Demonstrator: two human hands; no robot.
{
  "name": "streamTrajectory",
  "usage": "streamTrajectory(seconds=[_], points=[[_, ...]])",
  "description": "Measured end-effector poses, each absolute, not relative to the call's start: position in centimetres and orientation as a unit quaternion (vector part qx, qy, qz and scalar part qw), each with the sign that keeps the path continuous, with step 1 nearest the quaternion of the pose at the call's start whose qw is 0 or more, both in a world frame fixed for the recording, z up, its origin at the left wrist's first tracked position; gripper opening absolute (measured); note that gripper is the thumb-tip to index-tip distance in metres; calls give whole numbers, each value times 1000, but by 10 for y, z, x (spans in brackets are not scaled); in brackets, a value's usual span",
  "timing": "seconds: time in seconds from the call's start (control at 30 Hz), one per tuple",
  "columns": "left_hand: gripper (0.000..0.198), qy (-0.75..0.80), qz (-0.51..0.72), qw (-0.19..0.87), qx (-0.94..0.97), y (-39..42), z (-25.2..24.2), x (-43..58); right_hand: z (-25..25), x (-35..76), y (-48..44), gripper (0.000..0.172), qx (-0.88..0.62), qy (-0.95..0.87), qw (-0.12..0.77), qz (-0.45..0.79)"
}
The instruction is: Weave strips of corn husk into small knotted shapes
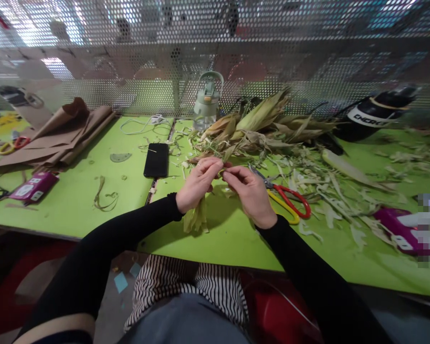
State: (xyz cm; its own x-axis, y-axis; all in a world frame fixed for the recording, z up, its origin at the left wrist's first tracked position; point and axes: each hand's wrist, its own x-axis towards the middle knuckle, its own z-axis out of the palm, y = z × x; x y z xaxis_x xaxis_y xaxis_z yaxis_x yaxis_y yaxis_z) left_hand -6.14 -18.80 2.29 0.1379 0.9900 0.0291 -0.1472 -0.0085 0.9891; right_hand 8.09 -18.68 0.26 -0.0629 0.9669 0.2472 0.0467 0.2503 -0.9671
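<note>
My left hand (198,184) is closed round a bundle of green-yellow corn husk strips (197,217), which hang down below the palm onto the green table (79,200). Close beside it, my right hand (249,191) pinches the top end of the same husk, fingertips almost meeting those of the left. Both hands hover just above the table's near middle. Red and yellow handled scissors (288,200) lie right of my right hand. A heap of corn husks (261,122) lies behind the hands.
A black phone (156,160) lies left of the hands, with a white cable (143,125) behind it. A pale green water bottle (207,100) stands at the perforated metal screen (129,62). Brown paper (57,136) lies far left, husk scraps (329,191) spread right, and purple packs (34,187) sit on both sides.
</note>
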Motion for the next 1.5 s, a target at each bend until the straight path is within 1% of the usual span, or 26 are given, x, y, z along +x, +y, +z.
streamTrajectory(seconds=[0.17,0.27,0.33,0.47,0.57,0.6,0.67,0.73,0.8,0.83,0.9,0.97,1.03,1.13,1.2,1.3,1.4,1.5], points=[[20,414,502,629,425,-186,23,-63,3,85,-189,11,-400,-577,562,438],[14,383,505,667,391,-187,26,-63,1,86,-189,10,-372,-585,593,409],[15,364,507,685,376,-188,27,-63,-2,86,-188,11,-364,-573,605,416],[18,340,518,694,366,-187,24,-63,-3,85,-183,9,-374,-538,585,478],[23,279,498,684,454,-179,32,-70,11,85,-182,11,-367,-542,572,495],[24,247,485,668,508,-175,38,-75,20,86,-182,11,-359,-548,574,492],[22,171,456,596,639,-168,56,-86,38,88,-185,10,-341,-569,583,469],[14,134,420,459,771,-163,72,-98,51,89,-190,9,-317,-593,599,436],[8,129,400,323,848,-163,78,-108,53,90,-194,9,-300,-618,595,418],[8,135,392,285,864,-164,76,-112,49,91,-195,8,-301,-628,586,414],[11,181,381,266,867,-166,61,-117,35,91,-195,9,-326,-640,560,413],[15,243,391,307,833,-167,40,-119,19,91,-194,10,-362,-645,529,416],[16,296,384,380,788,-168,20,-118,7,90,-193,11,-382,-656,506,410],[18,331,350,516,709,-169,3,-115,2,89,-195,12,-376,-695,486,373],[19,339,341,573,664,-171,-1,-113,3,88,-197,12,-374,-726,467,340],[15,349,343,608,625,-177,-2,-110,2,85,-200,11,-388,-756,441,290],[11,350,337,625,611,-181,-2,-109,-4,83,-200,11,-391,-756,447,276],[21,341,345,633,604,-182,-3,-107,-9,81,-198,11,-405,-722,467,310]])
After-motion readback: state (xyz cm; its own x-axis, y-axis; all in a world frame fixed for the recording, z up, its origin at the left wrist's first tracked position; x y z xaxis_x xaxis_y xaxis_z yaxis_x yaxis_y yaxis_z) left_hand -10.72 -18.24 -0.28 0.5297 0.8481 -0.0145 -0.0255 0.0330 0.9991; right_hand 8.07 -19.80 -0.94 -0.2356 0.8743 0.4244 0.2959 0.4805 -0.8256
